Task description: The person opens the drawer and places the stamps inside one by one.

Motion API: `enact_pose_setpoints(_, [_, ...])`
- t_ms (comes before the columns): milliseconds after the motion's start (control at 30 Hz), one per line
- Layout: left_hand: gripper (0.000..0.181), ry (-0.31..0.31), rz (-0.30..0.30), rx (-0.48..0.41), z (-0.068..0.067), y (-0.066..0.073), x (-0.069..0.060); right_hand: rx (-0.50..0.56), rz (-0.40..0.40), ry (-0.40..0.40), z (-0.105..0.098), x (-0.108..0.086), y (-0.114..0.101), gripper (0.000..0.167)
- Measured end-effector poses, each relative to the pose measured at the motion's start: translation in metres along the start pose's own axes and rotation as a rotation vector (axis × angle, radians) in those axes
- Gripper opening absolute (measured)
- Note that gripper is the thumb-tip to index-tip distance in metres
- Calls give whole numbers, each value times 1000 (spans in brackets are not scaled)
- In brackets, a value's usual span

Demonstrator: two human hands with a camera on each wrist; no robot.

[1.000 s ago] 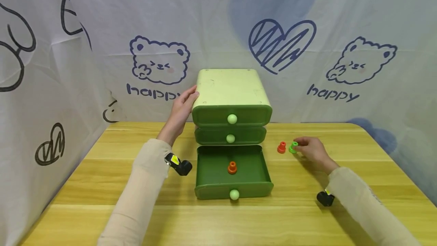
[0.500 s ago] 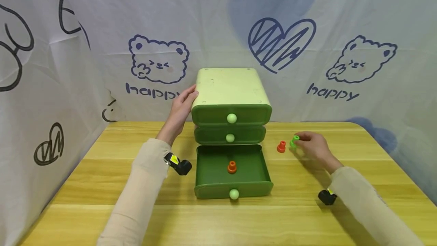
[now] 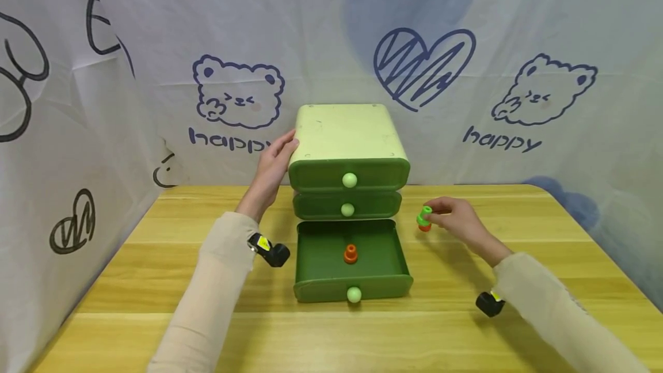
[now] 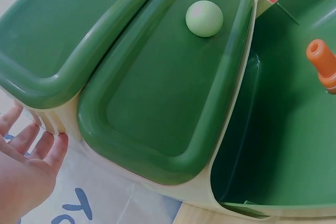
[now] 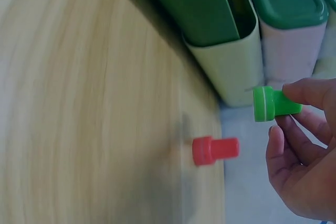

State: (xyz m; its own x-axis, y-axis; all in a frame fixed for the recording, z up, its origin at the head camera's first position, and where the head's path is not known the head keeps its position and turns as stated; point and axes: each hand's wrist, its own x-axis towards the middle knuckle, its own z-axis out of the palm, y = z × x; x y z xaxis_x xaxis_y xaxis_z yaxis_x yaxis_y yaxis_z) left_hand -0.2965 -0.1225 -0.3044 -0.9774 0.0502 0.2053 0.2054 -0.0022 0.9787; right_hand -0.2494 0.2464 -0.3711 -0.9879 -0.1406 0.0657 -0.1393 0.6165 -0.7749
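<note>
My right hand (image 3: 461,222) pinches a small green toy stamp (image 5: 266,103) by its narrow end, thumb against fingers. In the right wrist view it is raised off the table, apart from a red toy stamp (image 5: 203,150) that stands upright on the wood. From the head view the green one partly covers the red. My left hand (image 3: 273,161) rests against the left side of a drawer cabinet (image 3: 347,131) with cream top and green fronts, fingers extended. Its bottom drawer (image 3: 316,235) is pulled out. An orange toy stamp (image 3: 350,254) stands inside that drawer.
Above the bottom drawer, the middle drawer (image 3: 323,205) and top drawer (image 3: 321,175) are closed, with round pale knobs. A white printed cloth (image 3: 331,45) hangs behind the wooden table (image 3: 456,332). The table runs out on both sides of the cabinet.
My right hand has lifted the green toy stamp off the table and carried it left, to in front of or above the red one. The left hand stays on the cabinet.
</note>
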Motion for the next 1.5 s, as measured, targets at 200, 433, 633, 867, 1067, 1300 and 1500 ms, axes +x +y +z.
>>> enact_pose_setpoints(200, [49,3,3,4,0,0,-1,22,-41,-36,6,-2,-8,30])
enact_pose_setpoints(433, [50,-2,12,-14,0,-2,1,14,-69,-75,11,-7,-16,27])
enact_pose_setpoints(633, [50,-4,25,-9,0,-3,0,5,-99,-122,18,-12,-26,26])
enact_pose_setpoints(867, [50,0,30,-3,1,-4,0,4,-143,-176,24,-13,-32,23])
enact_pose_setpoints(1067, [50,1,36,8,1,-4,0,-14,-165,-190,28,-12,-36,26])
enact_pose_setpoints(1300, [50,14,37,22,0,-5,0,-48,-175,-220,35,-8,-44,25])
enact_pose_setpoints(1500, [50,24,35,13,2,-5,0,-99,-234,-269,41,-4,-48,22])
